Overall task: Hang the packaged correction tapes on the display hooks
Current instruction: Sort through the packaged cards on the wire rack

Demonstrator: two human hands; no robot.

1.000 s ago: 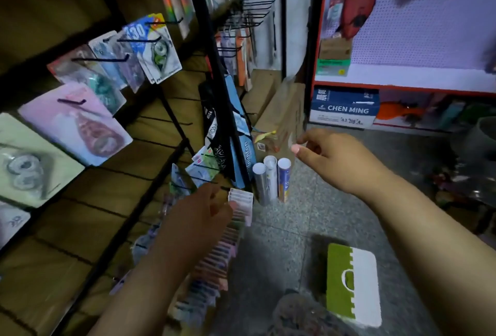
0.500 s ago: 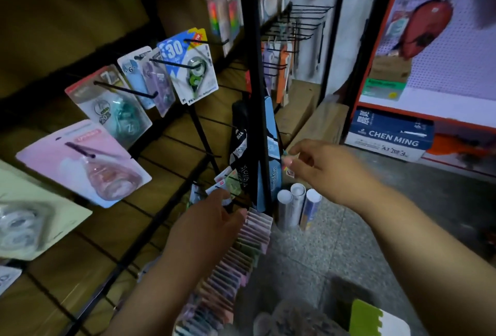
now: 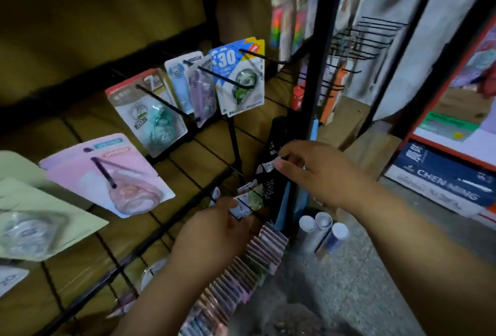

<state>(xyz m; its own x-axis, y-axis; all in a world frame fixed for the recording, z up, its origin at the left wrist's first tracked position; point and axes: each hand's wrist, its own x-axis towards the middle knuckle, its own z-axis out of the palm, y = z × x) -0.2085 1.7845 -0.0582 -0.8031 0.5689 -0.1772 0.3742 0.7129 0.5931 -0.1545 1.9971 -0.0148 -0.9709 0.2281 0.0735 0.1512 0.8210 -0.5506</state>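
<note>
Your left hand (image 3: 214,228) pinched a packaged tape (image 3: 241,208) at a low hook (image 3: 251,208), your right hand (image 3: 319,172) pinched another card (image 3: 268,167); next, thread the holes.

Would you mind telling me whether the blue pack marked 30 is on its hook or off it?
On. The blue pack marked 30 hangs from a black hook whose prong passes through its top.

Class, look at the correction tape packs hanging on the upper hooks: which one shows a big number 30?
The blue-topped pack, rightmost in that row; its neighbours are red-topped, pale blue and purple.
</note>
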